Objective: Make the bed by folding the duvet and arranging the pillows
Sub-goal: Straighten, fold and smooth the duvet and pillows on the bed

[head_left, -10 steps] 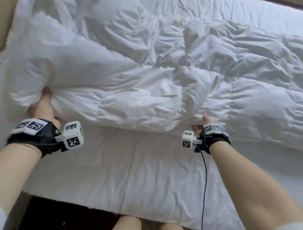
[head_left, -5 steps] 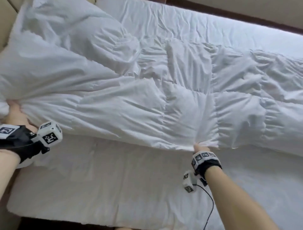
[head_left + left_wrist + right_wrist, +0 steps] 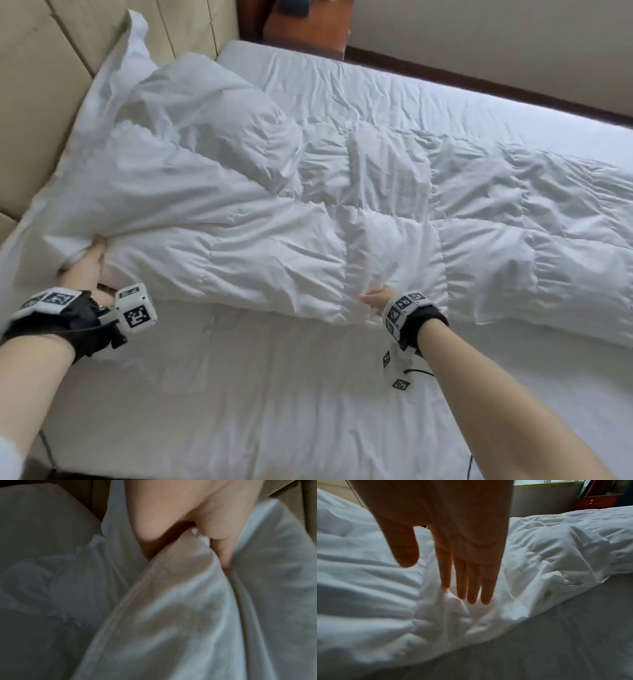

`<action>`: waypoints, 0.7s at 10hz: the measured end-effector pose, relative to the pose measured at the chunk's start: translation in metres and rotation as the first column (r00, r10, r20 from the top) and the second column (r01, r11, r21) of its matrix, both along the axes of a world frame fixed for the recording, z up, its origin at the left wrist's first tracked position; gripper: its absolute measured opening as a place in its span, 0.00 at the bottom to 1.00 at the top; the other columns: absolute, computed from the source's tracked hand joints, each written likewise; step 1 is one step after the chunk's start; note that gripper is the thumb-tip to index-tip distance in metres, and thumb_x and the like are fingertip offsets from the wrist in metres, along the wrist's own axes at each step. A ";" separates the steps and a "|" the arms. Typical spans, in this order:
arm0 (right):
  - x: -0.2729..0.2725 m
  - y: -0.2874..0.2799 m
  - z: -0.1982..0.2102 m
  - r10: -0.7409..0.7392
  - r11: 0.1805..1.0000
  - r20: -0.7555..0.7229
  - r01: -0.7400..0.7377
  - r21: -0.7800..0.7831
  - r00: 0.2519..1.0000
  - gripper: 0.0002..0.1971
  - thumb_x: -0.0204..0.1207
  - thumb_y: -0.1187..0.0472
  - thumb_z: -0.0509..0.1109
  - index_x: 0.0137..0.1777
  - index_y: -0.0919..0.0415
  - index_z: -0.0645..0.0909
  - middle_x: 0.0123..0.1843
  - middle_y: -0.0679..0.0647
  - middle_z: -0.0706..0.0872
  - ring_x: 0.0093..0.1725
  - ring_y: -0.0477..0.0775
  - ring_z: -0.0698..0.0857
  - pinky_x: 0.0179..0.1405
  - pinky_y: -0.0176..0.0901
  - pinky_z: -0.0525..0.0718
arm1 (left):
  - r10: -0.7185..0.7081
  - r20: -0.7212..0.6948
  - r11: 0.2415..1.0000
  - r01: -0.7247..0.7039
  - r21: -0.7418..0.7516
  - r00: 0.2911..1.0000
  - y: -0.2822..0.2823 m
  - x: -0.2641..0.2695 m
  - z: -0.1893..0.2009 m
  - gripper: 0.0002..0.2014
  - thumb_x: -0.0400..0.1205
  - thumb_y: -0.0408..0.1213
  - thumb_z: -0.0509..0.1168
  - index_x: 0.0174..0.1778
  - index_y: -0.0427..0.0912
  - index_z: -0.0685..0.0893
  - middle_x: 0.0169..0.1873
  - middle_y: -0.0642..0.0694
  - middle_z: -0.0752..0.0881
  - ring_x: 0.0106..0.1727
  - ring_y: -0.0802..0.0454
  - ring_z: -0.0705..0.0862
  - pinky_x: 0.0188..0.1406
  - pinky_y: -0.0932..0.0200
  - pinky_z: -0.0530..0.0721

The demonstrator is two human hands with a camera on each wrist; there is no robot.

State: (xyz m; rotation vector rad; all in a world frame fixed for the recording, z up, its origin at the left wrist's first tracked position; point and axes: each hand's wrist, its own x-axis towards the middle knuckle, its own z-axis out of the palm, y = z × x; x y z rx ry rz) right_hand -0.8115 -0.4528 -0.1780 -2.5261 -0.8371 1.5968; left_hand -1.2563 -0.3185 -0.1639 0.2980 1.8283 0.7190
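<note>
Left hand (image 3: 87,263) half buried in a bunched corner of the white quilted duvet (image 3: 342,219), fingertips hidden in the folds, thumb and fingers pinching cloth. Right hand (image 3: 376,298) spread flat, fingers straight against the duvet's near edge. Puffy, creased, lying folded across the bed (image 3: 274,394) over a wrinkled sheet. Pillow (image 3: 191,102) partly covered near the headboard (image 3: 41,85).

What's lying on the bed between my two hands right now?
Only the duvet's near folded edge runs from left hand to right hand, head view.
</note>
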 end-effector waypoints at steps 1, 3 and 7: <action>-0.006 0.008 0.022 -0.112 0.973 -0.023 0.115 0.201 0.993 0.22 0.82 0.57 0.62 0.73 0.65 0.73 0.67 0.61 0.81 0.66 0.60 0.80 0.69 0.49 0.76 | 0.020 -0.070 0.994 -0.013 0.105 0.997 -0.019 0.028 0.045 0.10 0.78 0.57 0.63 0.41 0.55 0.75 0.55 0.49 0.77 0.37 0.57 0.75 0.54 0.52 0.75; 0.024 0.001 0.085 -0.257 0.870 -0.134 0.289 0.399 0.957 0.19 0.82 0.59 0.63 0.69 0.69 0.75 0.50 0.59 0.86 0.48 0.54 0.82 0.50 0.44 0.80 | 0.018 -0.146 0.972 0.017 0.236 0.989 -0.026 0.084 0.090 0.27 0.84 0.45 0.58 0.78 0.40 0.65 0.78 0.41 0.68 0.76 0.45 0.71 0.58 0.57 0.72; 0.243 -0.159 0.144 -0.362 0.784 -0.235 0.432 0.446 0.902 0.06 0.83 0.59 0.60 0.47 0.58 0.77 0.36 0.53 0.82 0.33 0.48 0.80 0.33 0.38 0.74 | -0.305 -0.497 0.603 0.568 0.560 0.813 -0.089 0.452 0.170 0.20 0.76 0.37 0.71 0.54 0.24 0.82 0.58 0.25 0.84 0.63 0.32 0.82 0.59 0.44 0.78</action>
